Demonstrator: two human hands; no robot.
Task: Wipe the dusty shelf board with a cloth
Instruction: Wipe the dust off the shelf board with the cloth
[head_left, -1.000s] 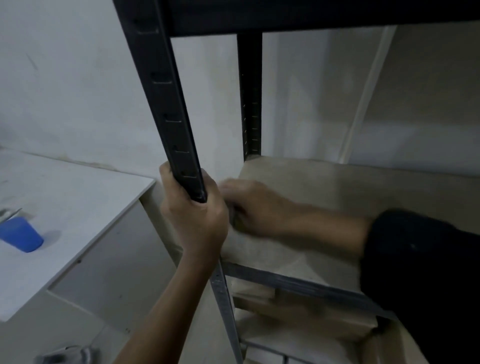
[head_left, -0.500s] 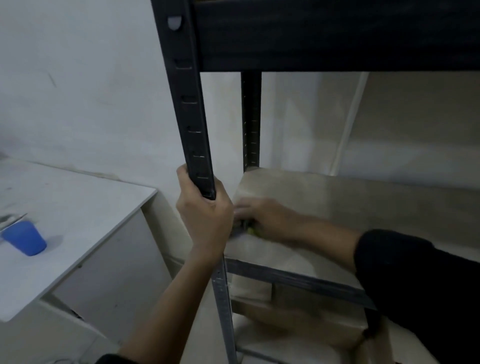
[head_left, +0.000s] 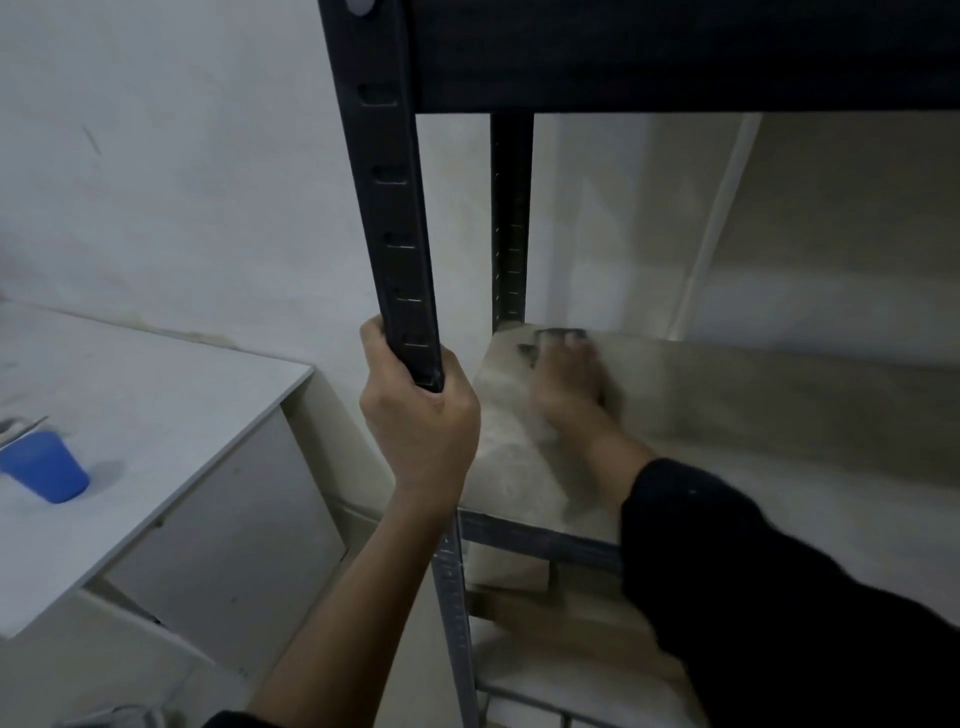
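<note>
Shelf board (head_left: 727, 395), back corner.
My left hand (head_left: 415, 421) grips the black post (head_left: 387, 208); my right hand (head_left: 569, 379) presses a dark cloth (head_left: 558, 336) flat, fingers straight.

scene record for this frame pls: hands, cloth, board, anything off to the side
left hand: grips the front black upright of the rack
right hand: blurred, lies on the shelf board near its back left corner
cloth: dark bit showing at the fingertips; hold unclear
side: blue cup on white table, left of the rack
</note>
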